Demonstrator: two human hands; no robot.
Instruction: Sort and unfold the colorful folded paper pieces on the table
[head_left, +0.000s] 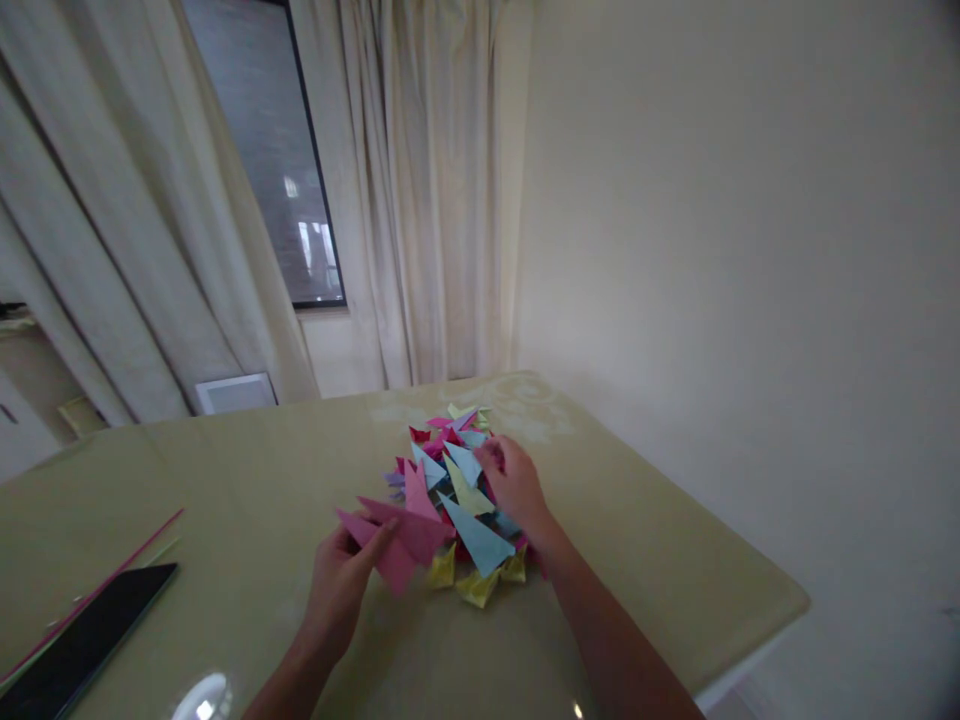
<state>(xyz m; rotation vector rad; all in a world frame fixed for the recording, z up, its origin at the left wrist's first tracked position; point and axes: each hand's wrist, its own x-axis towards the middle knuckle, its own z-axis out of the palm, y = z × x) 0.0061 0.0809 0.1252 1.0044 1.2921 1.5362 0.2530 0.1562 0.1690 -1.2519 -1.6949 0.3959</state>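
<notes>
My left hand (pixel 341 580) is closed on a pink folded paper piece (pixel 409 535) with several pointed flaps, pinched between thumb and fingers. Its right end overlaps the near left side of a pile of folded paper pieces (pixel 466 490) in light blue, pale green, pink, red and purple. Yellow folded pieces (pixel 476 588) lie along the pile's near edge. My right hand (pixel 516 482) reaches to the right side of the pile, fingers bent together beside a light blue piece (pixel 463 464). A bit of dark red shows at those fingertips; what they grip is mostly hidden.
A dark phone-like slab (pixel 90 635) lies at the table's left, beside thin pink and green sticks (pixel 112 578). The pale green table (pixel 262 480) has its right edge near a plain wall (pixel 712 250). Curtains (pixel 442 200) and a window (pixel 277 150) stand behind.
</notes>
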